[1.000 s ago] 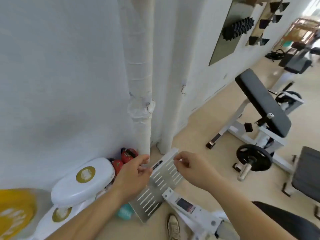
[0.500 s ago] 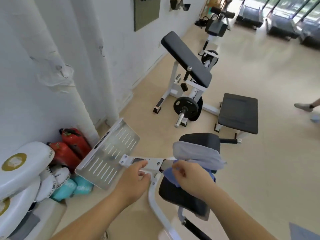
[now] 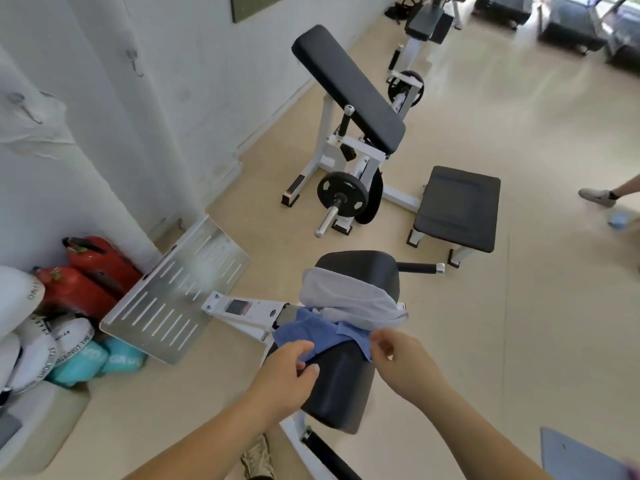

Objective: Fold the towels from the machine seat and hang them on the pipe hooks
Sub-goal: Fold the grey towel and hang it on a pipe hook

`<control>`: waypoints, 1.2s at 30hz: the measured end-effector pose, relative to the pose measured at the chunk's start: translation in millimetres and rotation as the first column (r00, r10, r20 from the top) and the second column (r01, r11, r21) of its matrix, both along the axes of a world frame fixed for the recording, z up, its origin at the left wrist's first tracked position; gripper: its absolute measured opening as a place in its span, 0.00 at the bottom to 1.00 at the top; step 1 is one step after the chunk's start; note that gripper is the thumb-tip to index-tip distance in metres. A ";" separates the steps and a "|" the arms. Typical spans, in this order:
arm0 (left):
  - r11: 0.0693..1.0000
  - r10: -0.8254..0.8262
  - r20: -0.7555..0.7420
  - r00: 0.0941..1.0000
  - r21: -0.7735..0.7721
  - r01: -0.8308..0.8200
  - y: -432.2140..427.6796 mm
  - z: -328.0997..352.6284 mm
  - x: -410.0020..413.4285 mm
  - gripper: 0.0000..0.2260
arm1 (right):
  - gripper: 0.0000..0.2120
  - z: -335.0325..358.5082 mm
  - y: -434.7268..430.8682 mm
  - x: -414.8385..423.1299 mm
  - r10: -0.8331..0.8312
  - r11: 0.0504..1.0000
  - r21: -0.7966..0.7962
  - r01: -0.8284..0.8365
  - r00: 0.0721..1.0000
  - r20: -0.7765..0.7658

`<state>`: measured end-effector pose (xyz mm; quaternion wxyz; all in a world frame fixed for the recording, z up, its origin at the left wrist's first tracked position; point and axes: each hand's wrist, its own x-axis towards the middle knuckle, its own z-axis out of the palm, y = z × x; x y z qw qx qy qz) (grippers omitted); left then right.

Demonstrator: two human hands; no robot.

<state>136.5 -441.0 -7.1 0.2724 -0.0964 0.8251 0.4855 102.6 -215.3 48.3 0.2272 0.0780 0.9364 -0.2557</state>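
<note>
Bright daylight enters from the upper right, glaring on the beige floor (image 3: 519, 109). Edges bow with wide-angle distortion. Right-edge objects are motion-blurred; shadows soft.

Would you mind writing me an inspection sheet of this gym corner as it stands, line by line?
Surface: black machine seat, padded, carrying both towels at its upper part.
Job's things: blue towel crumpled on the seat; grey towel bunched just beyond it, overlapping its far edge. One hook shows on the white pipe, nothing hanging from it.
Clutter: slotted metal plate, two red extinguishers and teal bags by the wall.
Grippers: left hand and right hand each pinch an edge of the blue towel.
Cables: nothing seen.
Surroundings: weight bench beyond; another person's foot at the right edge.
</note>
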 end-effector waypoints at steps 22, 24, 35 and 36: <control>0.827 0.539 0.070 0.840 -0.233 -0.511 169.7 -59.2 -36.7 0.17 | 0.18 -155.9 102.8 -157.1 0.853 0.492 0.327 -0.807 0.522 0.006; 0.791 0.596 0.081 0.799 -0.228 -0.567 182.3 -57.7 -28.1 0.18 | 0.12 -158.1 106.8 -160.6 0.871 0.479 0.305 -0.823 0.488 -0.050; 0.567 0.824 -0.046 0.565 0.084 -0.819 227.4 -2.3 -31.7 0.09 | 0.09 -35.7 103.9 -146.7 0.446 0.759 -0.446 -0.473 0.878 -0.173; 0.534 0.845 -0.054 0.532 0.146 -0.833 229.9 10.1 -32.1 0.09 | 0.08 -17.9 100.8 -141.4 0.425 0.743 -0.494 -0.451 0.889 -0.171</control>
